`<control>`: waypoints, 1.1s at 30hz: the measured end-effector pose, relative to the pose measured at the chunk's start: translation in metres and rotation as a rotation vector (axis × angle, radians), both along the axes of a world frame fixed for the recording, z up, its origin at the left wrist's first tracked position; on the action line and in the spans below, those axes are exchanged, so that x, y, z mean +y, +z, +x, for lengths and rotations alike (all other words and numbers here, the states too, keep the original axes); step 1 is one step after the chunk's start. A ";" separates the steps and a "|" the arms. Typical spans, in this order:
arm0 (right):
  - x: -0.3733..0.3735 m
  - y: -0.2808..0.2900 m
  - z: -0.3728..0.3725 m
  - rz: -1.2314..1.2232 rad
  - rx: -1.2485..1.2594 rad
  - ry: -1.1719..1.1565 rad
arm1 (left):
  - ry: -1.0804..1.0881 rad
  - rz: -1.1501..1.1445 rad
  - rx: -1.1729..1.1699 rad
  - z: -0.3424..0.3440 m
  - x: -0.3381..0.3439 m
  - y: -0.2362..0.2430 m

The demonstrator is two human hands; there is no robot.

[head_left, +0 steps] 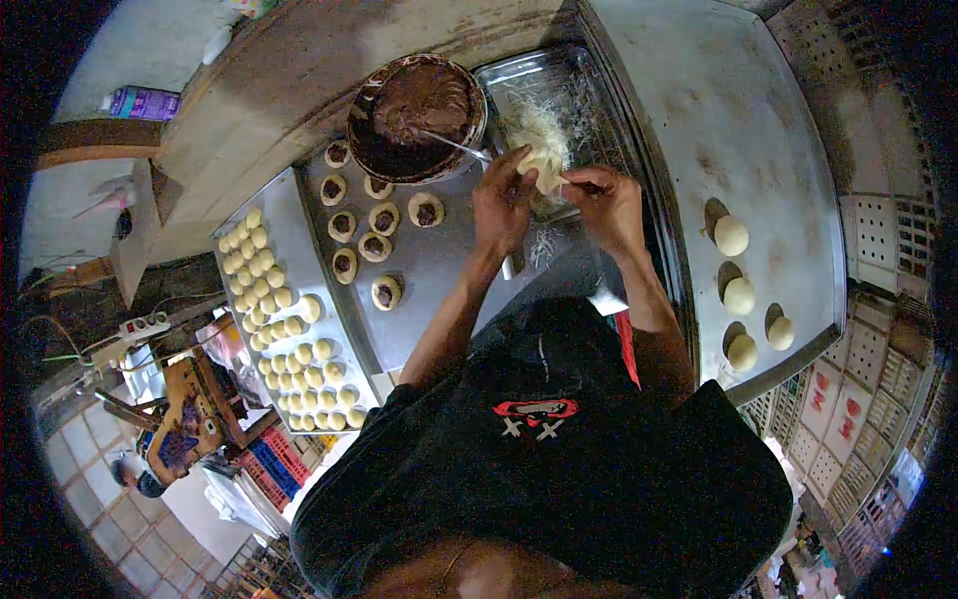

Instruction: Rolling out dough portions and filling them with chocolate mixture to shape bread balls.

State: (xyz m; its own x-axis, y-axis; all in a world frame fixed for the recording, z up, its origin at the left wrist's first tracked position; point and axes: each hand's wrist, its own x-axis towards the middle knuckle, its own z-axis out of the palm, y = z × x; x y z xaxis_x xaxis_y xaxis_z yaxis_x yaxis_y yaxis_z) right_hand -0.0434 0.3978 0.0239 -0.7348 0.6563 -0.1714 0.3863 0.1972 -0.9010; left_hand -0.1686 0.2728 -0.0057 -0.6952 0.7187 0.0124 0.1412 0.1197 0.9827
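Over a metal tray (pixel 504 72) of white shreds that look like grated cheese (pixel 539 125), both hands are at a thin, pale piece of dough (pixel 547 172). My left hand (pixel 502 200) grips its left edge between thumb and fingers. From the other side my right hand (pixel 611 208) pinches the dough's right edge. Left of them stands a round bowl (pixel 359 150) of brown chocolate-like paste (pixel 427 98), a metal spoon (pixel 454 145) resting in it. Several flattened dough rounds (pixel 382 217) with dark filling in their middles lie on the metal surface below the bowl.
At the left, a metal tray (pixel 279 200) carries rows of small dough balls (pixel 261 275). A large tray (pixel 689 120) on the right holds several bigger dough balls (pixel 739 296). Plastic crates (pixel 269 467) and a power strip (pixel 145 324) are at the lower left.
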 end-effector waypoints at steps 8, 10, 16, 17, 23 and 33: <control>0.006 -0.011 0.008 -0.389 0.254 0.086 | -0.390 -0.109 0.431 -0.007 -0.024 0.045; 0.003 -0.012 0.009 -0.343 0.326 0.150 | -0.350 0.039 0.367 -0.011 -0.027 0.038; -0.014 0.041 0.014 0.312 0.384 0.313 | -0.214 0.108 0.155 0.000 -0.037 0.029; -0.021 0.051 0.014 0.201 0.283 0.262 | -0.231 0.095 0.138 0.001 -0.039 0.030; -0.033 0.053 0.023 0.119 0.072 0.165 | -0.198 0.147 0.108 0.011 -0.047 0.049; -0.062 0.079 0.043 0.309 0.150 0.201 | -0.165 0.203 0.244 0.032 -0.063 0.039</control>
State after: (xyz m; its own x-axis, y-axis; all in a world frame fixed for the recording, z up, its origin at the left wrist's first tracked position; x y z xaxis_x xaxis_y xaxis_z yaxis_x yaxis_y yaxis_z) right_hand -0.0008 0.3357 0.1032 -0.8556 0.5007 0.1312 0.1807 0.5265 -0.8307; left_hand -0.1369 0.2101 0.0332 -0.5292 0.7866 0.3180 0.3762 -0.1185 0.9190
